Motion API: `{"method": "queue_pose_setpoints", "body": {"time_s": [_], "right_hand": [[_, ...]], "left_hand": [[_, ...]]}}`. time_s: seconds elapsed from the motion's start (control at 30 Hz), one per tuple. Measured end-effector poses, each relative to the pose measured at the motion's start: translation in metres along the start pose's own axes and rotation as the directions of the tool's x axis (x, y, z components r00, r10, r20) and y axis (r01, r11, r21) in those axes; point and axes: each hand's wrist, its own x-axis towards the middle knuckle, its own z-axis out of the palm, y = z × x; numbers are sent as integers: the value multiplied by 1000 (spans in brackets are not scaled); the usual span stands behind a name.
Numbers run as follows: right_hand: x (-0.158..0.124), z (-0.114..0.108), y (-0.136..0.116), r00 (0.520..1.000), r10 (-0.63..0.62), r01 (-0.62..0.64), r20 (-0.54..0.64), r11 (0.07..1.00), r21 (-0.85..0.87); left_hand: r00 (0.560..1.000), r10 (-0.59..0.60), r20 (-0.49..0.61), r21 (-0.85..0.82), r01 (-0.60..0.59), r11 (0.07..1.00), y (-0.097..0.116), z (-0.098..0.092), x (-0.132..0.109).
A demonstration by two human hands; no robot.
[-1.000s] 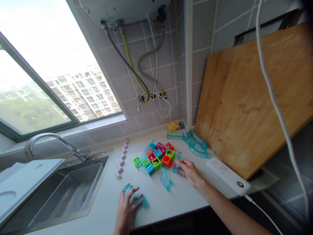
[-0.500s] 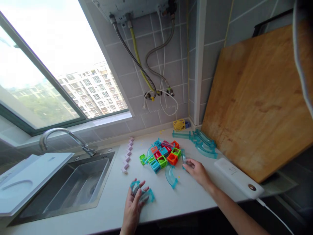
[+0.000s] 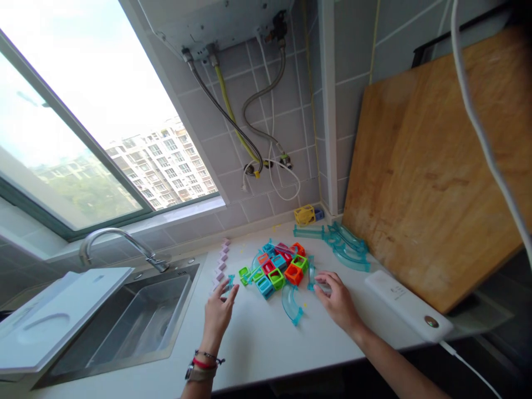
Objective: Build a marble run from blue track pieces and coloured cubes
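My left hand reaches over the counter beside the row of small pale pink pieces. Its thumb and fingers are around a translucent teal track piece, mostly hidden by the hand. To the right, my right hand has thumb and fingers apart, just beside a straight teal track piece at the pile's edge. Between the hands is a cluster of coloured hollow cubes, among them an orange cube, a green cube and a blue cube. A curved teal track lies in front of them.
Pale pink zigzag pieces line up left of the cubes. More teal tracks and a yellow frame cube sit at the back. A sink is at left; a white power strip-like device and wooden board stand right.
My left hand has moved forward and left with the teal track piece, toward the pink row. My right hand's fingers have come off the straight teal piece. The view has shifted slightly.
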Motion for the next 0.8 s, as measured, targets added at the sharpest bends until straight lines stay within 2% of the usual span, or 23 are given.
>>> {"method": "queue_pose_setpoints", "body": {"time_s": [0.1, 0.17, 0.27, 0.4, 0.5, 0.57, 0.67, 0.73, 0.8], "right_hand": [[0, -1, -1, 1000, -2, 2, 17, 1000, -5], [0, -1, -1, 999, -9, 10, 40, 1000, -13], [1, -1, 0, 997, -22, 25, 68, 999, -35], [0, -1, -1, 997, -19, 22, 80, 999, -39], [0, -1, -3, 997, -10, 12, 80, 999, -29], [0, -1, -4, 997, -5, 6, 80, 1000, -22], [0, -1, -6, 997, -3, 5, 81, 1000, -20], [1, -1, -6, 997, 2, 0, 75, 1000, -23], [1, -2, -6, 998, 10, -9, 63, 1000, -29]], "left_hand": [[985, 170, 19, 173, -171, 970, 8, 3, 26], [965, 252, 76, 264, -263, 928, 9, 7, 42], [947, 268, 176, 333, -313, 889, 6, 16, 59], [913, 299, 276, 301, -378, 876, 5, 25, 68], [897, 333, 290, 268, -410, 872, 11, 22, 67], [909, 361, 208, 246, -406, 880, 16, 16, 63], [908, 420, 14, 166, -416, 894, 21, 11, 42], [900, 430, -72, 81, -425, 902, 20, 13, 15], [915, 394, -85, -35, -398, 917, 15, 20, -19]]}}
